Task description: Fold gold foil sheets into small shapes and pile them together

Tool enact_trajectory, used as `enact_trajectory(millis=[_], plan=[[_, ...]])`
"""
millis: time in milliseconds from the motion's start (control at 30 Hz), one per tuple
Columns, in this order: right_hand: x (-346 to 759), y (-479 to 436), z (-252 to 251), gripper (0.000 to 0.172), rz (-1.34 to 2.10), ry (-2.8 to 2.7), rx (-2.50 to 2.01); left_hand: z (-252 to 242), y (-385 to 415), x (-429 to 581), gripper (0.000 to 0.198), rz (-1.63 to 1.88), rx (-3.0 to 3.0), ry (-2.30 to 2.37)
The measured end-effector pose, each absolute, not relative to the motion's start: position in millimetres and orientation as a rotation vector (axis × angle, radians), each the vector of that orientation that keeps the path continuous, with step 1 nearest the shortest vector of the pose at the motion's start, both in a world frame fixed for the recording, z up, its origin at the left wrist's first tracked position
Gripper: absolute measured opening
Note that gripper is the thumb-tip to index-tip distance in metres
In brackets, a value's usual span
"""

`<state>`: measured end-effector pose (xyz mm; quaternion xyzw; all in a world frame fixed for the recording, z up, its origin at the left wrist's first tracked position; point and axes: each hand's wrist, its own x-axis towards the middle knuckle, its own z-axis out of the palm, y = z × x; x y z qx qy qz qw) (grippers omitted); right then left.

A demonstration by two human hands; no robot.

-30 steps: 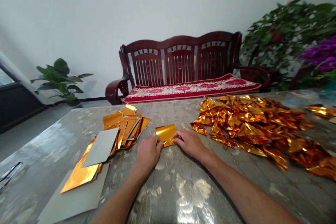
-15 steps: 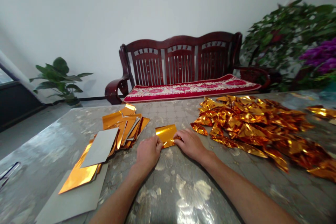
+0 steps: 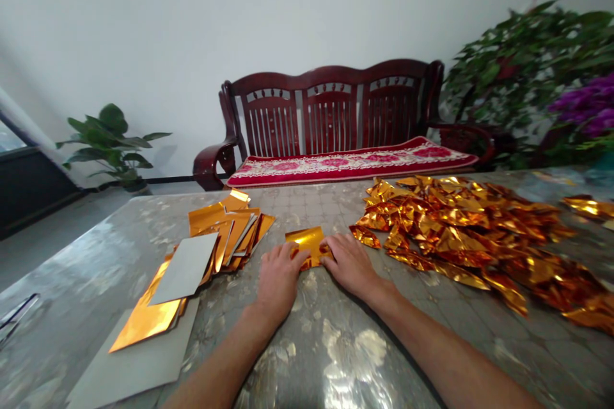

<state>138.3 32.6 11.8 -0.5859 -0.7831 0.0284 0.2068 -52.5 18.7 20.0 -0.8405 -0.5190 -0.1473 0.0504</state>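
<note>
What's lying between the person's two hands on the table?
In the head view, a folded gold foil sheet lies between the left hand and right hand, with fingers of both touching it.

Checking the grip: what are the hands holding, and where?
A small gold foil sheet, held at its near edge by the left hand and right hand.

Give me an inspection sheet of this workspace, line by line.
surface: glossy mottled grey table top
job's things: gold foil sheet between the hands; stacked foil sheets with a grey card on them; crumpled foil heap
clutter: loose foil pieces at the far right
hands: left hand and right hand both touch the sheet's edges
cables: thin dark line at the table's left edge, unclear what
surroundings: dark wooden bench with red cushion; potted plant; leafy plant
</note>
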Motion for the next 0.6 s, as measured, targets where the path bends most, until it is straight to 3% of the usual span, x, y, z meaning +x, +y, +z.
enact_trajectory(millis=[133,300,600], plan=[[137,31,9,0.031,0.043,-2.137,-1.654,13,16,-49,0.027,-0.400,-2.756,-1.311],[130,30,5,0.046,0.036,-2.072,-1.730,8,10,-43,0.036,-0.243,-2.713,-1.276],[134,32,7,0.048,0.068,-2.070,-1.840,9,-5,-47,0.044,-0.038,-2.646,-1.354]])
